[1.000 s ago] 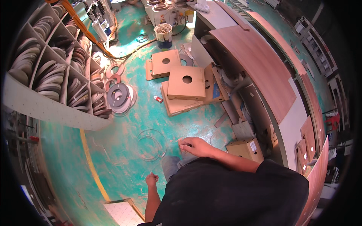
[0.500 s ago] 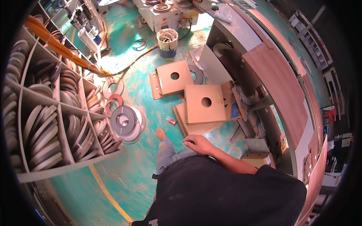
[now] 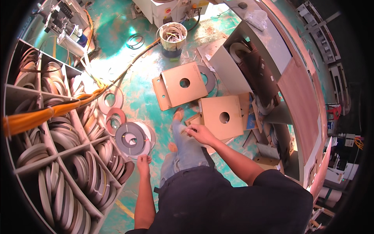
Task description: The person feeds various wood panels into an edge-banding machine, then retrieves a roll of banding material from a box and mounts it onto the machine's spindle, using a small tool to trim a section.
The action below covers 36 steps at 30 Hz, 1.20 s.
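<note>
My left hand (image 3: 143, 160) hangs low beside my leg with its fingers curled in and nothing showing in them. It is nearest to a grey roll of edge banding (image 3: 124, 145) lying flat on the floor. Out in front of my legs is my right hand (image 3: 199, 133), its fingers loosely closed and no object visible in them. Just beyond it lies a flat cardboard box (image 3: 229, 126) with a round hole. Farther off is a second holed cardboard box (image 3: 175, 82). Neither hand appears to touch anything.
A divided shelf (image 3: 74, 148) full of banding rolls stands at the left, crossed by an orange cable bundle (image 3: 46, 115). More rolls (image 3: 110, 100) lie on the floor. Ahead stands a bucket of scraps (image 3: 172, 43). A long bench (image 3: 300, 97) runs along the right.
I have stepped forward, with both feet now showing. My left hand has come into view beside the floor rolls. The boxes and shelf have shifted in view as my head moved.
</note>
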Each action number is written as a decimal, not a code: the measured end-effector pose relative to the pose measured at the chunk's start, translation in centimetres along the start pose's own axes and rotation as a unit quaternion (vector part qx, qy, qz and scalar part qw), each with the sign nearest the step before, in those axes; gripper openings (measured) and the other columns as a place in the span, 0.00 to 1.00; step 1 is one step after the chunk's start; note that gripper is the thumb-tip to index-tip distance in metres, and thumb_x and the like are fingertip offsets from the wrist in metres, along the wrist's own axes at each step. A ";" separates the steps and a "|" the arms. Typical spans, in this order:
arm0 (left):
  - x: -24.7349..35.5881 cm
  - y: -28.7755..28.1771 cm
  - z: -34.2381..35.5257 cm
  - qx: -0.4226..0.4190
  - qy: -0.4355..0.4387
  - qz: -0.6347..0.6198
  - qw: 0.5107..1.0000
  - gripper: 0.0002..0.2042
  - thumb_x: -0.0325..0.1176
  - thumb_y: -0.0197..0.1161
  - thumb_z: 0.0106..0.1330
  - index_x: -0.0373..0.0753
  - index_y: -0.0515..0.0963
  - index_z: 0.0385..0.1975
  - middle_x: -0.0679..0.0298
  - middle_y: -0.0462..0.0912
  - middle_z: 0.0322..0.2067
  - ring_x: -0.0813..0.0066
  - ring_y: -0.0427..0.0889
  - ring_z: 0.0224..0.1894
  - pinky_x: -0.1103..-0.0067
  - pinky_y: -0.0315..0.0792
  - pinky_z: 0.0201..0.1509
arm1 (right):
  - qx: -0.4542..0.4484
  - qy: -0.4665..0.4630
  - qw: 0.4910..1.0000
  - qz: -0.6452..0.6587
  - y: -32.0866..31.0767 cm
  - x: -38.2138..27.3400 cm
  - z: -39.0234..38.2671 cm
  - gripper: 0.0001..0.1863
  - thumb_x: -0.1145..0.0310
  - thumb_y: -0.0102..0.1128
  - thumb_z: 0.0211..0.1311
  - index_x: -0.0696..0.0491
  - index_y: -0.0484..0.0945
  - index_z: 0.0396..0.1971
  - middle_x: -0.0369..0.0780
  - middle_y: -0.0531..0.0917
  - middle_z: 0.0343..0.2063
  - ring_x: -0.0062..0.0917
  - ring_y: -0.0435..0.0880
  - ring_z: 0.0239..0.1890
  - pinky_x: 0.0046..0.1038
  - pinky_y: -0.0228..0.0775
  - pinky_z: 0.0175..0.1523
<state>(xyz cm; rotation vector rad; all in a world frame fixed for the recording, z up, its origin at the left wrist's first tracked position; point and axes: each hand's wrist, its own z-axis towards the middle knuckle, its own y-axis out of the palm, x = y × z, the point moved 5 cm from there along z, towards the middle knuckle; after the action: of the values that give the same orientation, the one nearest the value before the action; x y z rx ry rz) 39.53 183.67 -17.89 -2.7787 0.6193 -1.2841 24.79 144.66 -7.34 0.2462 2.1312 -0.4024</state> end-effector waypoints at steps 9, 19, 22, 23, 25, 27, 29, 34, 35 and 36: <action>4.7 9.9 8.6 0.043 0.106 0.366 0.924 0.16 0.35 0.67 0.73 0.30 0.78 0.53 0.46 0.79 0.50 0.47 0.79 0.51 0.60 0.74 0.57 | 0.035 0.153 0.986 0.060 1.6 18.1 34.7 0.18 0.60 0.63 0.69 0.61 0.88 0.31 0.44 0.91 0.28 0.31 0.92 0.37 0.35 0.83 0.48; 6.1 18.8 20.7 -0.080 0.162 0.519 0.836 0.22 0.35 0.69 0.69 0.31 0.78 0.59 0.45 0.79 0.61 0.40 0.72 0.69 0.52 0.63 0.74 | 0.215 0.245 0.915 -0.237 -1.2 33.5 61.8 0.39 0.42 0.64 0.68 0.55 0.73 0.69 0.54 0.77 0.67 0.52 0.77 0.70 0.47 0.71 0.73; 6.8 17.7 22.6 -0.103 0.143 0.513 0.840 0.22 0.36 0.70 0.68 0.31 0.79 0.58 0.47 0.80 0.62 0.40 0.72 0.70 0.50 0.62 0.74 | 0.278 0.215 0.918 -0.183 -1.5 34.7 64.9 0.45 0.36 0.64 0.68 0.56 0.70 0.71 0.54 0.74 0.69 0.54 0.77 0.69 0.48 0.71 0.73; 7.2 17.9 22.9 -0.101 0.127 0.515 0.842 0.21 0.36 0.70 0.68 0.31 0.79 0.57 0.48 0.80 0.62 0.40 0.72 0.70 0.50 0.62 0.74 | 0.319 0.241 0.905 -0.144 -1.6 34.3 65.5 0.45 0.36 0.64 0.67 0.56 0.70 0.71 0.54 0.74 0.69 0.53 0.76 0.70 0.50 0.69 0.73; 7.7 17.9 23.0 -0.106 0.115 0.516 0.843 0.21 0.36 0.71 0.66 0.32 0.80 0.55 0.49 0.80 0.62 0.39 0.72 0.69 0.49 0.62 0.74 | 0.410 0.297 0.855 -0.115 -2.0 35.6 64.8 0.44 0.36 0.65 0.67 0.59 0.74 0.67 0.54 0.79 0.64 0.51 0.78 0.69 0.49 0.70 0.73; 8.0 18.2 23.6 -0.121 0.127 0.514 0.840 0.20 0.36 0.71 0.66 0.32 0.80 0.54 0.49 0.80 0.62 0.39 0.72 0.69 0.49 0.63 0.74 | 0.314 0.290 0.898 -0.105 -4.0 39.5 64.7 0.42 0.34 0.64 0.68 0.62 0.79 0.59 0.54 0.83 0.58 0.51 0.81 0.66 0.45 0.71 0.72; 8.0 18.4 23.8 -0.125 0.137 0.503 0.844 0.20 0.36 0.71 0.66 0.33 0.80 0.53 0.49 0.80 0.61 0.39 0.73 0.68 0.49 0.63 0.73 | 0.242 0.290 0.926 -0.027 -6.0 41.4 64.7 0.39 0.34 0.60 0.74 0.63 0.86 0.51 0.45 0.91 0.46 0.30 0.87 0.52 0.33 0.74 0.62; 7.2 17.9 23.2 -0.099 0.138 0.504 0.847 0.18 0.38 0.71 0.65 0.34 0.81 0.51 0.49 0.80 0.60 0.39 0.73 0.68 0.50 0.64 0.72 | 0.283 0.189 0.920 0.196 -8.1 28.6 61.9 0.29 0.44 0.56 0.84 0.60 0.87 0.48 0.35 0.89 0.42 0.22 0.84 0.46 0.28 0.75 0.56; 7.0 17.9 23.0 -0.101 0.136 0.505 0.846 0.18 0.38 0.70 0.66 0.34 0.81 0.50 0.49 0.81 0.59 0.39 0.73 0.68 0.49 0.64 0.72 | 0.297 0.154 0.901 0.275 -8.8 25.1 60.6 0.27 0.43 0.55 0.85 0.56 0.86 0.45 0.32 0.83 0.31 0.19 0.80 0.35 0.27 0.72 0.44; 6.9 18.1 23.1 -0.105 0.139 0.504 0.846 0.18 0.39 0.70 0.66 0.34 0.81 0.50 0.48 0.81 0.59 0.39 0.73 0.68 0.49 0.64 0.72 | 0.293 0.177 0.896 0.281 -10.1 23.2 59.0 0.27 0.43 0.55 0.85 0.54 0.85 0.44 0.30 0.80 0.28 0.18 0.77 0.32 0.26 0.69 0.41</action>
<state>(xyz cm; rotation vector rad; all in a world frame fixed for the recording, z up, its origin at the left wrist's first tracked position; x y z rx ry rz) 54.25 161.10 -31.39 -1.7699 1.9582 -1.3229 53.88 113.63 -55.45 1.3355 2.1013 -0.6814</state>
